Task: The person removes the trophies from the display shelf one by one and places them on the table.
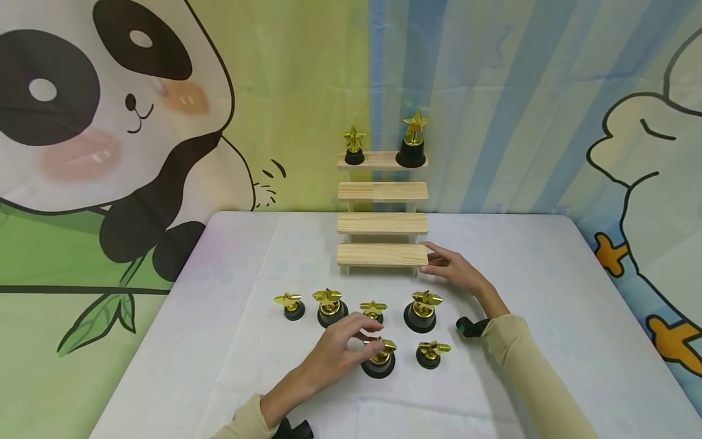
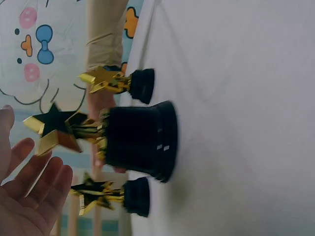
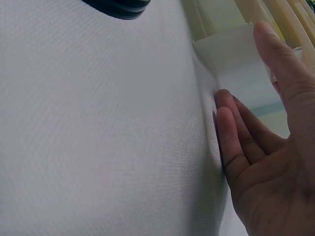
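Gold stars on black bases are what I see most of: six small trophies stand on the white-clothed surface (image 1: 219, 341) in front of a pale wooden stepped shelf (image 1: 382, 222), and two more sit on its top step. From my seat, the left hand (image 1: 341, 350) hovers just over the front trophy (image 1: 379, 360), and in the head view its fingers cover part of that gold star, so I cannot tell whether they touch it. The left wrist view shows the fingers (image 2: 37, 189) spread and only loosely bent, apart from the star top (image 2: 54, 130) of the big black-based trophy, holding nothing; that view is dim and turned sideways, and two smaller trophies flank the big one. Further right, the right hand (image 1: 452, 265) lies flat beside the bottom step of the shelf. Its fingers (image 3: 236, 142) are straight and close together, resting on the cloth, with the thumb against the pale end of the step. Both forearms are cut off by the frame's lower edge, and a dark wrist mount (image 1: 470, 327) partly shows at the right sleeve.
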